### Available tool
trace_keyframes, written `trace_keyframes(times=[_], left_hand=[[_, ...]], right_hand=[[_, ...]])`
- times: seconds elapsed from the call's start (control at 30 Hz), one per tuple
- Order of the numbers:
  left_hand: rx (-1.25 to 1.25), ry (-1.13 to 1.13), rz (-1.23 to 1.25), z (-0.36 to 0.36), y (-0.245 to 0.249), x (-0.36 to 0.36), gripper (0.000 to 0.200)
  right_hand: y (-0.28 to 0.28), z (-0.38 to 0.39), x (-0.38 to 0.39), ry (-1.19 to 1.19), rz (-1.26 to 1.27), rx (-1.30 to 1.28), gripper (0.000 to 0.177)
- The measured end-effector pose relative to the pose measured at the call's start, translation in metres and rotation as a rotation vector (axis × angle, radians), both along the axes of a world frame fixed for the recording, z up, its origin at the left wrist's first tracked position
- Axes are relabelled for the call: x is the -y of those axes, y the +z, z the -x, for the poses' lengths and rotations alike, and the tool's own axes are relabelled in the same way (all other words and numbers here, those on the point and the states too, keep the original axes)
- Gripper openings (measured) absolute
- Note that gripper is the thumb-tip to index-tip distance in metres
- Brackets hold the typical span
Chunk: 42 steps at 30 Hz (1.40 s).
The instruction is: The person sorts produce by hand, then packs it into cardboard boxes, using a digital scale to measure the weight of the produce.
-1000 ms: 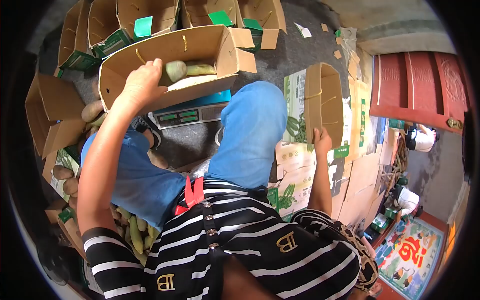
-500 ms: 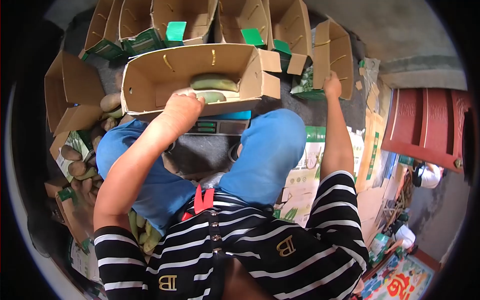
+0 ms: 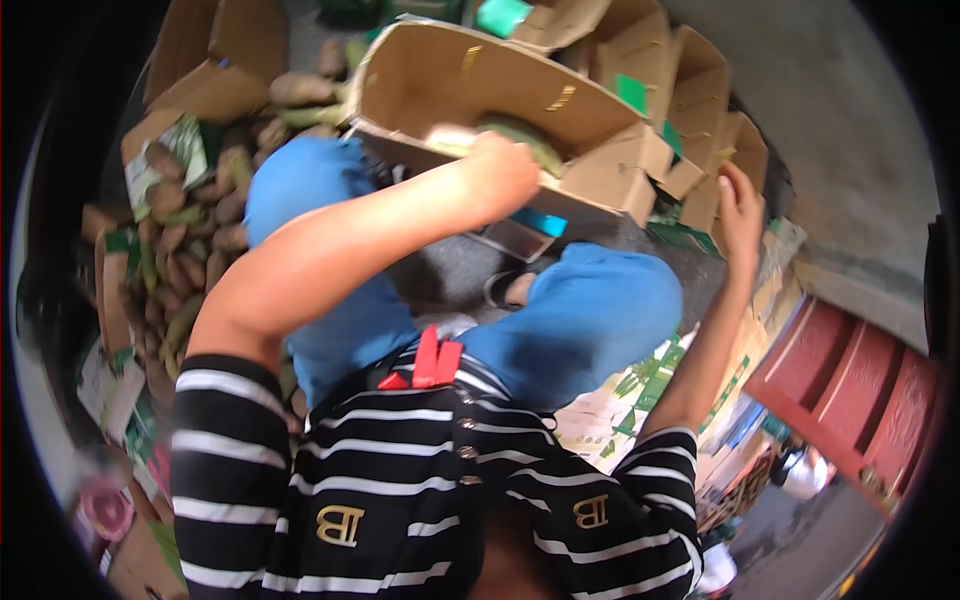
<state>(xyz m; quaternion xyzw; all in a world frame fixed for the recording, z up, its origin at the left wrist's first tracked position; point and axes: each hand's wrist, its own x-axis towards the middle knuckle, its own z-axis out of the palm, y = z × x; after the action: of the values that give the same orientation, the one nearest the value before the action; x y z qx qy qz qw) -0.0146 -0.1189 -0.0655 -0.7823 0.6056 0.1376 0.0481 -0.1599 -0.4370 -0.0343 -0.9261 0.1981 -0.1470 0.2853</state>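
1. Readable writing: a gold back-to-back "B" monogram [image 3: 340, 525] on the striped shirt, with a second one [image 3: 592, 510] on the other side. Nothing else can be read.
2. Flat printed cartons [image 3: 640, 385] lie by the right knee. They carry green vegetable pictures, but the text is too blurred to read.
3. Open cardboard box [image 3: 450, 70] sits ahead of the knees, tilted in view, flaps out. It holds a green vegetable [image 3: 525, 135] lying near the near wall; the rest of the floor is bare cardboard.
4. Left hand [image 3: 505, 170] is at that box's near wall, fingers curled into a closed fist and touching the rim, just beside the green vegetable. Can't tell whether it clasps the wall or the vegetable.
5. Scale [image 3: 520, 235] with a teal edge is under or just behind the box. Its display is unreadable.
6. Right hand [image 3: 740, 205] is raised against the small cardboard box [image 3: 715, 165], fingers [image 3: 728, 178] long and loosely laid on its edge. Can't tell whether it pinches the edge.
7. More empty cartons [image 3: 640, 95] with green tabs stand between the two boxes.
8. A loose pile of brown-green vegetables [image 3: 190, 225] lies on the ground at far left, spilling over torn cartons.
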Motion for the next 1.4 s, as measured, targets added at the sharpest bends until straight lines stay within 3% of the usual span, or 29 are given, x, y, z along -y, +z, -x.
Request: trace_keyframes(times=[0.07, 0.17, 0.3, 0.37, 0.43, 0.5, 0.57, 0.67, 0.73, 0.77, 0.8, 0.83, 0.87, 0.9, 0.93, 0.97, 1.0, 1.03, 1.1, 1.17, 1.2, 1.23, 1.27, 1.3, 1.33, 1.4], left_hand=[[-0.045, 0.036, -0.047, 0.004, 0.005, 0.007, 0.019], [-0.163, 0.100, -0.124, 0.002, 0.027, 0.019, 0.031], [-0.328, 0.208, -0.065, -0.021, 0.065, 0.018, 0.040], [-0.281, 0.309, -0.006, -0.033, 0.063, 0.029, 0.042], [-0.241, 0.296, 0.064, -0.038, 0.080, 0.020, 0.043], [-0.208, 0.307, 0.179, -0.038, 0.081, 0.028, 0.043], [-0.183, 0.244, 0.341, -0.036, 0.092, 0.011, 0.038], [0.030, 0.358, 0.812, -0.033, 0.091, -0.007, 0.013], [0.101, 0.468, 1.098, -0.051, 0.091, -0.022, 0.010], [0.155, 0.524, 1.116, -0.061, 0.093, -0.047, 0.012], [0.133, 0.609, 1.185, -0.072, 0.088, -0.068, 0.015], [0.170, 0.594, 1.288, -0.088, 0.075, -0.094, 0.020], [0.031, 0.736, 1.332, -0.087, 0.063, -0.127, 0.022], [0.181, 0.783, 1.325, -0.091, 0.043, -0.163, 0.020], [0.329, 0.839, 1.313, -0.095, 0.023, -0.199, 0.018], [-0.241, 1.081, 1.294, -0.097, -0.015, -0.237, 0.025], [0.265, 1.049, 0.962, -0.101, -0.062, -0.281, 0.030], [0.335, 1.067, 0.796, -0.093, -0.096, -0.324, 0.038], [0.352, 1.292, 0.390, -0.054, -0.165, -0.404, 0.054], [0.195, 1.518, 0.136, -0.005, -0.180, -0.446, 0.060], [0.218, 1.548, 0.134, 0.024, -0.218, -0.481, 0.064], [-0.091, 1.776, -0.142, 0.039, -0.223, -0.495, 0.072], [-0.315, 1.814, -0.200, 0.056, -0.245, -0.518, 0.080], [-0.252, 1.893, -0.258, 0.070, -0.244, -0.514, 0.081], [-0.196, 1.806, -0.254, 0.077, -0.239, -0.511, 0.076], [-0.118, 1.848, -0.411, 0.074, -0.221, -0.488, 0.071]], right_hand=[[0.045, -0.029, -0.068, 0.145, -0.119, -0.019, 0.030], [0.081, -0.057, -0.156, 0.268, 0.232, -0.171, 0.028], [0.045, -0.081, -0.177, 0.412, 0.182, -0.181, 0.026], [0.029, -0.085, -0.181, 0.459, 0.183, -0.258, 0.027], [0.005, -0.080, -0.176, 0.563, -0.005, -0.317, 0.028], [-0.002, -0.077, -0.201, 0.550, -0.120, -0.331, 0.030], [-0.036, -0.069, -0.194, 0.608, 0.176, -0.382, 0.032], [-0.082, -0.065, -0.185, 0.581, 0.202, -0.282, 0.039], [-0.060, -0.086, -0.207, 0.557, 0.291, -0.511, 0.032], [-0.048, -0.097, -0.221, 0.542, 0.338, -0.627, 0.028], [-0.043, -0.102, -0.232, 0.657, 0.396, -0.473, 0.022], [-0.039, -0.103, -0.235, 0.640, 0.443, -0.554, 0.020], [-0.039, -0.103, -0.235, 0.654, 0.437, -0.541, 0.021], [-0.039, -0.102, -0.234, 0.660, 0.431, -0.527, 0.022], [-0.041, -0.100, -0.233, 0.676, 0.432, -0.492, 0.023], [-0.044, -0.099, -0.231, 0.681, 0.439, -0.461, 0.023], [-0.052, -0.098, -0.225, 0.704, 0.450, -0.385, 0.025], [-0.053, -0.097, -0.224, 0.698, 0.435, -0.368, 0.024], [-0.053, -0.097, -0.223, 0.694, 0.419, -0.402, 0.023], [-0.046, -0.098, -0.226, 0.695, 0.384, -0.452, 0.021], [-0.047, -0.098, -0.225, 0.695, 0.377, -0.473, 0.021], [-0.048, -0.097, -0.225, 0.693, 0.358, -0.451, 0.021], [-0.049, -0.097, -0.224, 0.693, 0.338, -0.431, 0.021], [-0.050, -0.097, -0.223, 0.693, 0.319, -0.409, 0.021], [-0.052, -0.097, -0.222, 0.700, 0.311, -0.393, 0.021], [-0.049, -0.098, -0.224, 0.689, 0.309, -0.421, 0.021]])
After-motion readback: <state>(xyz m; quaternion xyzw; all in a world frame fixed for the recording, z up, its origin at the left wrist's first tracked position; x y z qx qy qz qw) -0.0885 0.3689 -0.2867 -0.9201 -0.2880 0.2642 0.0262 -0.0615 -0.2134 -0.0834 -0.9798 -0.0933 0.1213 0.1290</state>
